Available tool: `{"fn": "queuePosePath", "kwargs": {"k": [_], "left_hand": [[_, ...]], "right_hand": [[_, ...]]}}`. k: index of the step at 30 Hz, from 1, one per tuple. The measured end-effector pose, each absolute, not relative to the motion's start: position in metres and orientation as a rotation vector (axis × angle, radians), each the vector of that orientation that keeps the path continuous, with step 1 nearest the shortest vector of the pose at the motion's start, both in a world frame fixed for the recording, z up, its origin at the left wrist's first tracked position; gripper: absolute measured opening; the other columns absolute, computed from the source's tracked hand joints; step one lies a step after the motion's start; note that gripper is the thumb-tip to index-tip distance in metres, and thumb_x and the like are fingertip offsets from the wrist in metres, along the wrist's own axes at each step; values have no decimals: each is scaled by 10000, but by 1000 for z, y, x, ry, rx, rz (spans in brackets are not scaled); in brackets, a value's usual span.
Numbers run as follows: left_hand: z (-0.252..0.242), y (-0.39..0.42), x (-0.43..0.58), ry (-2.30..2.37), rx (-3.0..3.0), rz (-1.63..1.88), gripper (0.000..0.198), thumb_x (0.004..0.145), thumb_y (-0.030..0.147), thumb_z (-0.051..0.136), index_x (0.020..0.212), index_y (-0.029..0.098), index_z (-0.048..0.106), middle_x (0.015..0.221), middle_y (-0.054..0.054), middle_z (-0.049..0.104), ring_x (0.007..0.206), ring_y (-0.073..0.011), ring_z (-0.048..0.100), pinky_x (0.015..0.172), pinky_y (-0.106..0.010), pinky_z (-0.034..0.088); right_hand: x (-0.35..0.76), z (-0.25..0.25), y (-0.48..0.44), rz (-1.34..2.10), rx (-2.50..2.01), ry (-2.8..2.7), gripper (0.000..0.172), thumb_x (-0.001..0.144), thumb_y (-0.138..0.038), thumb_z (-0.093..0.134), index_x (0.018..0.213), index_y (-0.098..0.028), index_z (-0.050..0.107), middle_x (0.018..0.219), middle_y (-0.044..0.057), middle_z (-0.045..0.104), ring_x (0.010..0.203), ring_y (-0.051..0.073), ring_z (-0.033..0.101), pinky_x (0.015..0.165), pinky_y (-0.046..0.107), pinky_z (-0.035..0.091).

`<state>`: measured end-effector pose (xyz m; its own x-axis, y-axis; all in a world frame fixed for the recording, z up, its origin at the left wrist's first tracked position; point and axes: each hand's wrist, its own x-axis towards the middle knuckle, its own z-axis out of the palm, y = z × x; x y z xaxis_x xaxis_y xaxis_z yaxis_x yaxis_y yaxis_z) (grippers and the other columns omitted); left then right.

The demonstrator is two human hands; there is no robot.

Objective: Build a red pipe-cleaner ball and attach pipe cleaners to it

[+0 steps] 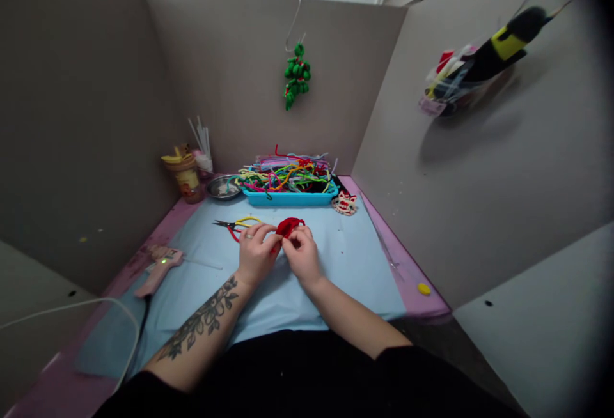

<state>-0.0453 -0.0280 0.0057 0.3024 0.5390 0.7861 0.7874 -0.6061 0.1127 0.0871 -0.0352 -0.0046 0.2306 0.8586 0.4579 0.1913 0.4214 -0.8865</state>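
Both my hands meet at the middle of the light blue mat (345, 264). My left hand (256, 249) and my right hand (301, 253) are closed in a pinch on a red pipe-cleaner piece (289, 225), a small bundle of bent fuzzy wire held just above the mat. A ring shows on my left hand. Small scissors with yellow handles (238, 222) lie on the mat just beyond my left hand, beside a loose red strand.
A blue tray (288, 198) piled with coloured pipe cleaners stands at the back, with a small metal dish (222, 187) and a cup (187, 177) to its left. A pink glue gun (157, 268) lies left. A green ornament (296, 77) hangs above. Grey partitions surround the table.
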Motion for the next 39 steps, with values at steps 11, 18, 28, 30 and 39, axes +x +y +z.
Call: {"fn": "queuePosePath", "kwargs": {"k": [11, 18, 28, 30, 39], "left_hand": [[4, -28, -43, -1357, -2294, -1314, 121, 820, 258, 608, 741, 248, 700, 1019, -52, 698, 1006, -278, 546, 900, -464, 335], [4, -27, -47, -1265, -2319, -1268, 133, 830, 242, 608, 849, 287, 731, 1019, -35, 711, 978, -266, 560, 873, -443, 349], [4, -25, -54, -1195, -2744, -1588, 501, 748, 214, 606, 1245, 249, 556, 1262, -89, 590, 1175, -265, 513, 1025, -469, 357], [3, -22, -58, -1139, -2884, -1863, 691, 732, 244, 606, 1388, 242, 389, 1401, -119, 473, 1300, -284, 427, 1062, -482, 340], [5, -10, -59, -1737, -3034, -2239, 569, 771, 397, 679, 1298, 263, 515, 1446, -135, 447, 1266, -306, 497, 991, -485, 453]], "right_hand": [[87, -2, -39, 478, -1069, -1327, 166, 740, -177, 576, 603, -211, 489, 795, 22, 498, 759, 166, 510, 710, 304, 432], [89, -5, -36, 564, -1073, -1311, 167, 746, -212, 581, 602, -212, 496, 783, 16, 486, 734, 159, 500, 665, 287, 432], [91, -10, -32, 772, -1000, -1193, 144, 755, -281, 577, 657, -214, 496, 757, 2, 552, 707, 151, 515, 687, 285, 438], [91, -11, -29, 907, -948, -1100, 150, 747, -312, 587, 685, -212, 496, 776, 3, 591, 711, 151, 538, 702, 291, 454], [96, -4, -38, 795, -910, -1423, 109, 794, -272, 564, 707, -213, 534, 786, 16, 600, 752, 166, 548, 728, 296, 445]]}}
